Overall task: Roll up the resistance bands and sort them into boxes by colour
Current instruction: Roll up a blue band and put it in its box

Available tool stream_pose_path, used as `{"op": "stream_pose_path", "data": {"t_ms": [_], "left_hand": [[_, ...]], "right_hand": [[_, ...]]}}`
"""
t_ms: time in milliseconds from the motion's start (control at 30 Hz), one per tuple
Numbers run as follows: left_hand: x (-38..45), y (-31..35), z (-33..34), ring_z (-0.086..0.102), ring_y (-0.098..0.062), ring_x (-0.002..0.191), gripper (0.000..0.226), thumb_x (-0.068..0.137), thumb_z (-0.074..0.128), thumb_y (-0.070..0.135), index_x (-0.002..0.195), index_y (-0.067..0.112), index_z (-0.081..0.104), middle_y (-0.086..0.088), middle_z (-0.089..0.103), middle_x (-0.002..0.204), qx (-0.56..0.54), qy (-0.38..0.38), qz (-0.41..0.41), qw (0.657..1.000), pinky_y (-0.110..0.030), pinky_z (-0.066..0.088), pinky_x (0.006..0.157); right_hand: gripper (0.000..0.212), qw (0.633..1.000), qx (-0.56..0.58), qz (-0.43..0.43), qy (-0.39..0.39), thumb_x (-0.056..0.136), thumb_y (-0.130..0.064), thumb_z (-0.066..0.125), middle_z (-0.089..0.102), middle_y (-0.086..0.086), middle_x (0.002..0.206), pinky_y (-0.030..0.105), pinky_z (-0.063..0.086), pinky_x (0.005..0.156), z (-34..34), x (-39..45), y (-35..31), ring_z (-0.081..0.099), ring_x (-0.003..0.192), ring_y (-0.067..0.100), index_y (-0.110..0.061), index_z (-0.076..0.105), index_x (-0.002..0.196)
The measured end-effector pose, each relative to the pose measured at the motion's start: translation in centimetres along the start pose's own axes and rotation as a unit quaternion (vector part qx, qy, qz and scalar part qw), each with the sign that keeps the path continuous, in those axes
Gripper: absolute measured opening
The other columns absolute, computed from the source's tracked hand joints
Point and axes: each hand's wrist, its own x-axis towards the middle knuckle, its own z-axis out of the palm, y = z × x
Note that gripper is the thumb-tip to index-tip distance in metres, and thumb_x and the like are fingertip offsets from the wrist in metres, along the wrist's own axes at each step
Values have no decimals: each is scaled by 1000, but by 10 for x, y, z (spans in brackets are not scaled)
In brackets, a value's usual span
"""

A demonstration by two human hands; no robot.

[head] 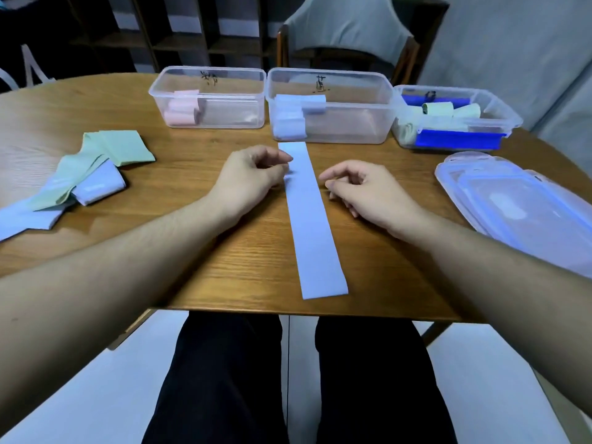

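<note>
A long light blue band (312, 225) lies flat on the wooden table (224, 270), running from the near edge towards the boxes. My left hand (253, 177) has loosely curled fingers, with its fingertips at the band's left edge near the far end. My right hand (362, 190) hovers just right of the band, fingers loosely curled and holding nothing. Three clear boxes stand at the back. The left box (230, 75) holds pink rolls (182, 112). The middle box (352, 81) holds light blue rolls (290, 121). The right box (499, 104) holds green rolls (439, 108) and dark blue bands (458, 139).
A pile of unrolled green bands (112, 150) and light blue bands (99, 187) lies at the left of the table. Clear plastic lids (512, 203) are stacked at the right. A chair (349, 30) stands behind the boxes. My legs show below the table's near edge.
</note>
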Motion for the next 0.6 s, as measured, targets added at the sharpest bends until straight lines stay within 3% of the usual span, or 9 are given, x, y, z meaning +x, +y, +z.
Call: {"op": "stream_pose_path", "data": {"t_ms": [100, 233, 400, 500, 600], "left_hand": [[-24, 5, 0, 57, 3, 70, 10, 91, 68, 14, 95, 22, 72, 6, 70, 86, 84, -50, 56, 994, -10, 44, 73], [-49, 5, -1, 59, -4, 78, 8, 90, 71, 23, 96, 25, 74, 9, 70, 91, 157, -115, 114, 974, -24, 47, 77], [-80, 5, -5, 62, -5, 100, 23, 83, 71, 42, 100, 28, 75, 14, 66, 101, 203, -173, 183, 946, -33, 48, 94], [-102, 9, -9, 62, -6, 101, 32, 81, 69, 50, 103, 27, 75, 13, 64, 105, 226, -194, 233, 926, -33, 46, 96], [-120, 9, -13, 59, -9, 101, 41, 79, 70, 55, 110, 28, 74, 14, 62, 110, 264, -188, 263, 909, -30, 42, 97]], "right_hand": [[15, 999, -9, -45, 8, 95, -13, 64, 67, 6, 78, 9, 40, 59, 1, -15, 6, 51, 60, -2, -23, 74, 100], [17, 995, -28, -91, -6, 92, -8, 66, 69, 17, 91, 11, 39, 67, 5, -39, 10, 47, 69, 6, -20, 74, 98], [22, 984, -57, -161, -56, 90, -9, 71, 67, 1, 99, 12, 44, 77, 1, -72, 14, 59, 83, 7, -14, 74, 111], [30, 966, -133, -207, -76, 89, -31, 71, 68, -13, 115, 22, 44, 98, -6, -93, 20, 60, 109, 3, -20, 72, 116], [46, 949, -206, -218, -97, 87, -54, 62, 61, -21, 129, 27, 40, 106, -10, -108, 25, 51, 125, 0, -29, 68, 125]]}}
